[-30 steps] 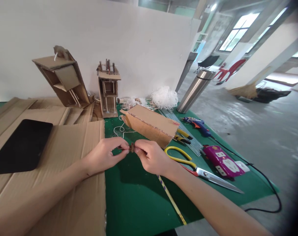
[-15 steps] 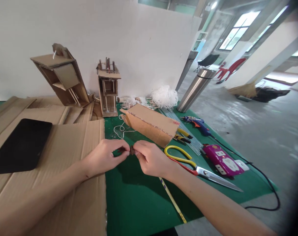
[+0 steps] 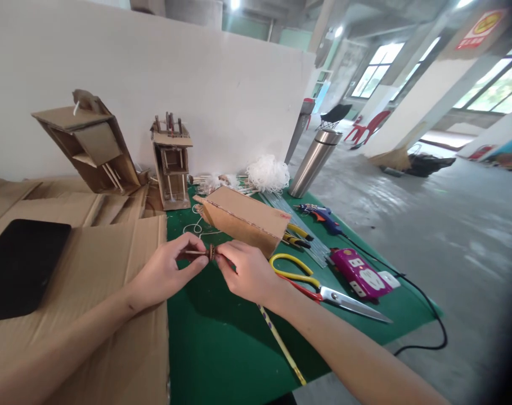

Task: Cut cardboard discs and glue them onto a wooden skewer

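Left hand (image 3: 165,275) loosened, stick (image 3: 194,252) showing, disc (image 3: 211,252) half-hidden

From my remote view I can read no words or numbers. A red-and-white sign (image 3: 480,29) with a round yellowish symbol (image 3: 488,23) is on the pillar (image 3: 439,79), its characters too blurred for me. The red mark (image 3: 284,215) on the cardboard box (image 3: 247,211) is illegible.

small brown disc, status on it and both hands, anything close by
Left hand, right hand: fingertips on small brown disc. Thin stick runs from disc toward left palm. Scissors close beside right wrist.
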A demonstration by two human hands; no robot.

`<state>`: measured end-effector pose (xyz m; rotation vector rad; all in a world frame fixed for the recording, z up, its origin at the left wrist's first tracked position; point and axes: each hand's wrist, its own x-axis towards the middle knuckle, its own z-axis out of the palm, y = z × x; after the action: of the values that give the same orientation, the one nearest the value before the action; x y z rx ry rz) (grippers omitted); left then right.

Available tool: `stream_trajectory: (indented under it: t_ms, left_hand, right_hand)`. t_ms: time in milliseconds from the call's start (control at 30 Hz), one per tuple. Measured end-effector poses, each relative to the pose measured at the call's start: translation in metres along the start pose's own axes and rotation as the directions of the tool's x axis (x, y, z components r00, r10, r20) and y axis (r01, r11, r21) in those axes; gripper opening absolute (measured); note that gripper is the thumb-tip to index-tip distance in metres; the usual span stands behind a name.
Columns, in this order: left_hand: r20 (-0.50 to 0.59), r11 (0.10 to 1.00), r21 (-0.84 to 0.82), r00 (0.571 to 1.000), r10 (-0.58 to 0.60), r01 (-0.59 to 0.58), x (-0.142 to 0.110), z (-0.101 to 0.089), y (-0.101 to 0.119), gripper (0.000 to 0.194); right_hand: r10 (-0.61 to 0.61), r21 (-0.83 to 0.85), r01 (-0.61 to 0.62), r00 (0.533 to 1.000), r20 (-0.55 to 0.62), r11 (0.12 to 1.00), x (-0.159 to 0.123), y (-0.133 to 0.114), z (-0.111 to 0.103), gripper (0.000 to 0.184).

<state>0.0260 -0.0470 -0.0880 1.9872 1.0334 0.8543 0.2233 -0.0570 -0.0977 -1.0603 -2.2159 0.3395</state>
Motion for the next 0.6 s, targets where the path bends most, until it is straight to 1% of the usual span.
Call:
stream_trajectory:
  t_ms: [67, 133, 167, 200, 233, 267, 300, 333, 367, 400, 467, 533, 600]
  left_hand:
    - [-0.013, 1.000, 0.002, 1.000, 0.001, -0.001, 0.000, 0.000, -0.002, 0.006]
    - [-0.032, 1.000, 0.003, 0.999, 0.008, -0.008, -0.001, 0.001, -0.004, 0.006]
    - [-0.044, 1.000, 0.004, 0.999, 0.015, -0.015, -0.001, 0.001, -0.005, 0.007]
    - [-0.057, 1.000, 0.008, 0.998, 0.023, -0.023, -0.002, 0.002, -0.005, 0.009]
    - [-0.068, 0.999, 0.015, 0.997, 0.033, -0.032, -0.002, 0.002, -0.005, 0.011]
    - [-0.072, 0.999, 0.024, 0.996, 0.046, -0.044, -0.002, 0.003, -0.005, 0.014]
    - [-0.072, 0.998, 0.032, 0.995, 0.062, -0.060, -0.003, 0.004, -0.004, 0.015]
    - [-0.069, 0.996, 0.038, 0.995, 0.079, -0.076, -0.003, 0.004, -0.003, 0.016]
    - [-0.065, 0.995, 0.043, 0.993, 0.096, -0.094, -0.003, 0.005, -0.002, 0.016]
    - [-0.063, 0.993, 0.047, 0.992, 0.113, -0.111, -0.003, 0.005, -0.001, 0.016]
    - [-0.067, 0.988, 0.063, 0.987, 0.146, -0.142, -0.003, 0.006, 0.000, 0.016]
    - [-0.073, 0.980, 0.105, 0.982, 0.177, -0.169, -0.004, 0.007, 0.001, 0.018]
    - [-0.072, 0.968, 0.157, 0.976, 0.207, -0.194, -0.004, 0.007, 0.001, 0.020]
  right_hand:
    - [0.016, -0.037, -0.016, 1.000, 0.012, 0.999, -0.002, -0.004, -0.005, 0.015]
    - [0.045, -0.089, -0.043, 0.999, 0.025, 0.995, -0.007, -0.009, -0.021, 0.022]
    - [0.064, -0.116, -0.061, 0.998, 0.026, 0.991, -0.010, -0.011, -0.034, 0.025]
    - [0.108, -0.115, -0.106, 0.994, 0.016, 0.988, -0.013, -0.010, -0.050, 0.024]
    - [0.155, -0.114, -0.155, 0.988, -0.010, 0.981, -0.016, -0.006, -0.068, 0.024]
    - [0.204, -0.141, -0.213, 0.976, -0.078, 0.967, -0.019, 0.002, -0.088, 0.026]
    - [0.304, -0.211, -0.330, 0.942, -0.145, 0.920, -0.020, 0.013, -0.107, 0.028]
    - [0.412, -0.293, -0.469, 0.880, -0.237, 0.833, -0.021, 0.028, -0.125, 0.028]
    - [0.522, -0.369, -0.601, 0.799, -0.297, 0.710, -0.022, 0.046, -0.141, 0.030]
    - [0.620, -0.445, -0.680, 0.726, -0.297, 0.583, -0.022, 0.066, -0.153, 0.032]
    - [0.711, -0.485, -0.725, 0.654, -0.258, 0.490, -0.024, 0.107, -0.167, 0.032]
    - [0.780, -0.490, -0.760, 0.584, -0.227, 0.427, -0.030, 0.144, -0.168, 0.029]
    - [0.806, -0.471, -0.769, 0.564, -0.181, 0.433, -0.037, 0.171, -0.163, 0.026]
